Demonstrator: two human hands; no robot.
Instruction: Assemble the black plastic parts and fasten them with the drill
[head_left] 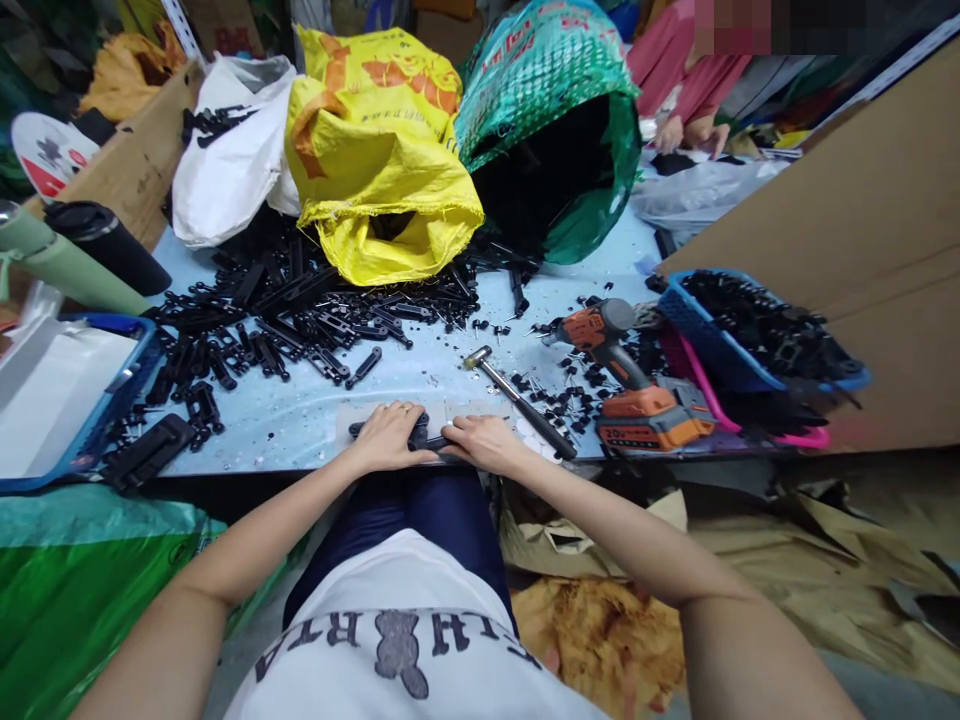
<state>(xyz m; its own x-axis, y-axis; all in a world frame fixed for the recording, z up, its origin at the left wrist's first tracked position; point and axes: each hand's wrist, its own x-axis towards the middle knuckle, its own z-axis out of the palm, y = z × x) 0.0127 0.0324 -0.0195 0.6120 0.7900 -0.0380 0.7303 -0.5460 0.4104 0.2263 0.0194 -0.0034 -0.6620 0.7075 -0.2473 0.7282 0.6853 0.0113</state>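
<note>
A black plastic part [418, 432] lies at the table's front edge, partly hidden under my fingers. My left hand [390, 436] is over it, fingers closed round its left portion. At its right end, my right hand [481, 442] pinches a narrow dark piece; whether that is one with the rest I cannot tell. Just beyond my right hand is a hammer [517, 395] with a dark grip, its head pointing away from me. An orange and grey cordless drill [637, 400] stands on its battery farther right.
Loose black parts [300, 310] are heaped across the table's left and back, below a yellow sack [382, 150], a white sack [232, 170] and a green sack [555, 130]. Baskets stand at right [697, 340] and left [97, 400]. Another person's hands [690, 135] work at back right.
</note>
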